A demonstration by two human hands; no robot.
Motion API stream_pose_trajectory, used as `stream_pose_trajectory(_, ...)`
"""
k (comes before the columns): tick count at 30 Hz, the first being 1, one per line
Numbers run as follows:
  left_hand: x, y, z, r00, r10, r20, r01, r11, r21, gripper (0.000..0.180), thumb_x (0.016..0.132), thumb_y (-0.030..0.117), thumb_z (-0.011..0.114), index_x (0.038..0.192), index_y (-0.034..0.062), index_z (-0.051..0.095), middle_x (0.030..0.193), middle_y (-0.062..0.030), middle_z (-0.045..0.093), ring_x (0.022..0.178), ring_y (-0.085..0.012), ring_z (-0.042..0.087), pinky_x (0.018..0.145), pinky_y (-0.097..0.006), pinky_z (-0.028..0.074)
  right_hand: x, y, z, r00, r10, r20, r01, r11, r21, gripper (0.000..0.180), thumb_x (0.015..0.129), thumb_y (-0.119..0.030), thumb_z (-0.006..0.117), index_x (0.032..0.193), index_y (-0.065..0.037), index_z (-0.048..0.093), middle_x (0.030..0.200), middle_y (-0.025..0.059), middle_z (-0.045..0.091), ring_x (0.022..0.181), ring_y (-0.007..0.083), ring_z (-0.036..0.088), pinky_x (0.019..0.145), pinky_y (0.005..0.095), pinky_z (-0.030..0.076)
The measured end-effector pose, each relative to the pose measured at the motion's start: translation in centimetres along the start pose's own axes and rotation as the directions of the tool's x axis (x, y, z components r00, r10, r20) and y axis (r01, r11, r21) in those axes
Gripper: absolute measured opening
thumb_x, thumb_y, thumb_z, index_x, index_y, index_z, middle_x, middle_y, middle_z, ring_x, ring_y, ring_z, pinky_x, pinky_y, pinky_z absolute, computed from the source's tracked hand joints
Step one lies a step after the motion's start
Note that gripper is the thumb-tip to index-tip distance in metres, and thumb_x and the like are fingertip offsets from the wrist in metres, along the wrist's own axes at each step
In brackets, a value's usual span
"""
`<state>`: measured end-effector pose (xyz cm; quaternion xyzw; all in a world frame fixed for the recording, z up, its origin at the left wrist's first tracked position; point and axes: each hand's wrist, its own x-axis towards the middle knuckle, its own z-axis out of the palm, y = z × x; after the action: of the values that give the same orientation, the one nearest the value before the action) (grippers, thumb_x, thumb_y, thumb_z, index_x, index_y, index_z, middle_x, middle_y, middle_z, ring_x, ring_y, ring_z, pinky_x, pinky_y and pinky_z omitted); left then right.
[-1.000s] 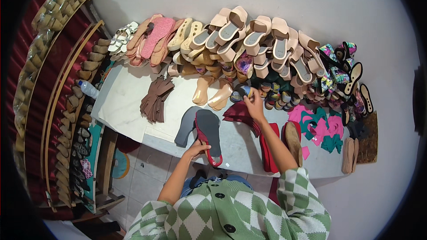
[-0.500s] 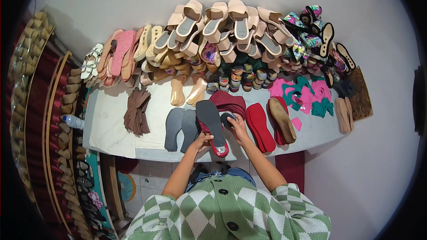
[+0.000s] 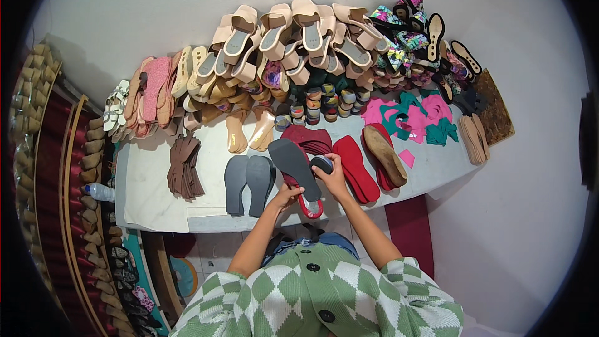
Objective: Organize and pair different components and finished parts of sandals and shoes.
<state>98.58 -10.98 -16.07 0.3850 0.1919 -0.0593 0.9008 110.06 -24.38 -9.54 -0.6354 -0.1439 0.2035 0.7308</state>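
My left hand (image 3: 288, 196) is closed round a red shoe piece covered by a dark grey sole (image 3: 293, 163), held tilted above the table's near edge. The red end of the shoe piece (image 3: 311, 208) shows below the sole, with a shiny patch on it. In my right hand (image 3: 334, 178) is a small dark rounded block (image 3: 321, 163) with a paler rim, close beside the sole's right edge; whether they touch I cannot tell. Two grey soles (image 3: 236, 187) lie left of my hands. To the right lie red sole-shaped pieces (image 3: 354, 168), and a brown foot-shaped form (image 3: 385, 156) rests on another red piece.
Behind my hands lies a dark red stack (image 3: 310, 140). Beige heeled sandals (image 3: 306, 25) are piled along the wall. Brown strips (image 3: 185, 168) lie left, pink and green scraps (image 3: 409, 115) right. Racks of shoe forms (image 3: 93, 187) and a plastic bottle (image 3: 100, 191) stand at the left.
The view has turned slightly, so the table's things appear shifted left and tilted. The dark block in my right hand has rotated, showing its paler rim. Both hands keep their holds.
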Motion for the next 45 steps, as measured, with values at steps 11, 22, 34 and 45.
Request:
stream_pose_trajectory(11,0.4,-1.3,0.8,0.985,0.138,-0.104,-0.135,0.990,0.037,0.065,0.071,0.005,0.070,0.126,0.0047,0.035,0.113,-0.0088,0.052,0.102,-0.0193,0.053,0.086,-0.031,0.044,-1.7,3.9,-2.0,0.999,-0.049,0.008,0.049,0.965,-0.259,0.067,0.064,-0.009,0.080,0.111,-0.004,0.032,0.099,0.0106,0.050,0.091,0.0160,0.053,0.077,0.0289,0.046)
stream_pose_trajectory(22,1.4,-0.2,-1.5,0.990,0.106,-0.098,-0.052,0.896,0.441,0.078,0.067,0.015,0.077,0.129,0.0008,0.031,0.121,-0.0132,0.048,0.111,-0.0225,0.047,0.094,-0.034,0.038,-1.7,6.0,-1.6,0.980,0.160,-0.116,-0.170,0.982,-0.087,0.066,0.064,-0.004,0.078,0.111,-0.005,0.031,0.102,0.0110,0.050,0.091,0.0161,0.054,0.076,0.0279,0.048)
stream_pose_trajectory(34,0.7,3.9,-1.5,0.966,-0.064,-0.249,0.136,0.950,0.283,0.075,0.084,0.051,0.048,0.139,0.0152,0.012,0.141,-0.0125,0.023,0.127,-0.0320,0.031,0.088,-0.060,0.036,-2.9,6.2,-0.7,0.982,0.187,-0.008,-0.187,0.982,-0.004,0.067,0.063,-0.001,0.077,0.112,-0.007,0.032,0.101,0.0098,0.050,0.092,0.0164,0.054,0.077,0.0286,0.048)
stream_pose_trajectory(45,2.6,4.1,-4.3,0.886,0.265,-0.381,-0.185,0.955,0.233,0.057,0.088,0.043,0.051,0.128,0.0055,0.036,0.120,-0.0120,0.048,0.109,-0.0204,0.048,0.086,-0.035,0.043,-3.3,5.8,0.9,0.988,0.142,0.061,-0.134,0.984,-0.118,0.069,0.060,-0.006,0.080,0.112,-0.007,0.035,0.105,0.0103,0.045,0.096,0.0189,0.049,0.084,0.0304,0.043)
